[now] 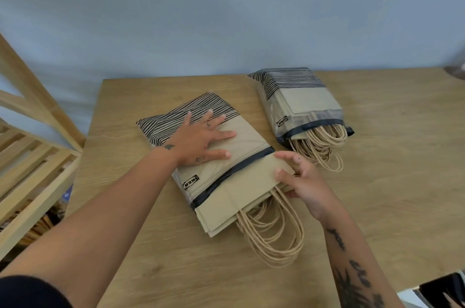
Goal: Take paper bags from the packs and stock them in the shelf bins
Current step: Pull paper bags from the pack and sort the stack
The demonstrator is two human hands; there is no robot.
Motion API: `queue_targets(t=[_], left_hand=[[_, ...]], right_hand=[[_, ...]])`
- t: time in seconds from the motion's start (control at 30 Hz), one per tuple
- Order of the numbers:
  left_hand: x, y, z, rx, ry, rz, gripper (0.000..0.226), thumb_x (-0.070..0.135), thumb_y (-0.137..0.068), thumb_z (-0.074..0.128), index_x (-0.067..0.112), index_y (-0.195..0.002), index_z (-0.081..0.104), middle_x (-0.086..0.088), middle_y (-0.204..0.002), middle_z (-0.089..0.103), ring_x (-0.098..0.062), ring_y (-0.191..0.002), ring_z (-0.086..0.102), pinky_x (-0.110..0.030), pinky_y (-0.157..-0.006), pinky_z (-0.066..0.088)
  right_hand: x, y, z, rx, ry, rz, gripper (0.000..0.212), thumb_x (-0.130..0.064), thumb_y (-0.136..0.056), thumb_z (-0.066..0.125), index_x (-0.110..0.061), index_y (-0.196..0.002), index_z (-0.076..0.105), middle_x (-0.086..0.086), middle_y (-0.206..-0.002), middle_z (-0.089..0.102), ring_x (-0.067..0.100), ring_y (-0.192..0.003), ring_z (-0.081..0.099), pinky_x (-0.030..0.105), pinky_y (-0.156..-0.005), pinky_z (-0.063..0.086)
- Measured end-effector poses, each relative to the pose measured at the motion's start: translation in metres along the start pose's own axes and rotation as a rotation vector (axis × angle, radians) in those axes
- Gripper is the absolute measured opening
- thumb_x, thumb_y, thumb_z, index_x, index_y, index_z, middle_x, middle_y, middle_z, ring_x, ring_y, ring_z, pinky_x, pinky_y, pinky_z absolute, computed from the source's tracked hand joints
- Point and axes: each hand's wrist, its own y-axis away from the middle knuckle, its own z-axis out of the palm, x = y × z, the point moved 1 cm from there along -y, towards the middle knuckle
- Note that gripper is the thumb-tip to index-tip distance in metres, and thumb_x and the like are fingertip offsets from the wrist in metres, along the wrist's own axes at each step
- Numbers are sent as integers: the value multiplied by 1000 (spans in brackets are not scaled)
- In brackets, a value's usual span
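Observation:
Two clear plastic packs of flat beige paper bags with twisted handles lie on the wooden table (141, 244). The near pack (201, 181) is in the middle, striped at its far end. My left hand (201, 142) lies flat on top of it, fingers spread, pressing it down. A stack of paper bags (241, 197) sticks out of the pack's open near end, handles toward me. My right hand (302, 181) pinches the right corner of that stack, thumb below and fingers on top. The second pack (299, 101) lies farther back to the right, untouched.
A light wooden slatted shelf (32, 161) stands at the left of the table, with brown items in its lower part. A blue-grey wall runs behind the table. A dark object (445, 290) shows at the bottom right corner.

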Motion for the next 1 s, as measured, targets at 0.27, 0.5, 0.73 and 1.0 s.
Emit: queue_targets(t=[0.27, 0.5, 0.73, 1.0], left_hand=[[14, 17, 25, 36, 89, -224, 54, 63, -90, 20, 55, -141, 4, 11, -158, -10, -22, -145, -14, -68, -105, -8], [-4, 7, 22, 19, 127, -179, 53, 64, -89, 25, 56, -139, 10, 20, -157, -5, -10, -145, -12, -69, -104, -9], [-12, 0, 13, -35, 142, -163, 56, 68, -85, 26, 57, -138, 12, 9, -159, -6, -20, -146, -9, -64, -109, -8], [-2, 3, 7, -9, 111, -103, 73, 75, -76, 43, 51, -141, 18, 10, -158, -8, -16, -145, -13, -64, -105, -15]], right_hand=[[7, -17, 8, 49, -73, -53, 30, 5, -76, 66, -21, -89, 61, 2, -93, 67, 14, -85, 62, 27, -73, 50], [23, -2, 10, 89, -155, -107, 36, 10, -74, 67, -19, -94, 60, 4, -98, 69, 13, -88, 66, 24, -75, 54], [28, 11, 13, 42, -137, -47, 38, 2, -80, 65, -24, -105, 54, 10, -93, 71, 19, -82, 68, 32, -72, 57], [17, 6, 16, 55, 129, 172, 35, -34, -83, 64, -17, -111, 49, 5, -100, 64, 19, -86, 65, 34, -58, 57]])
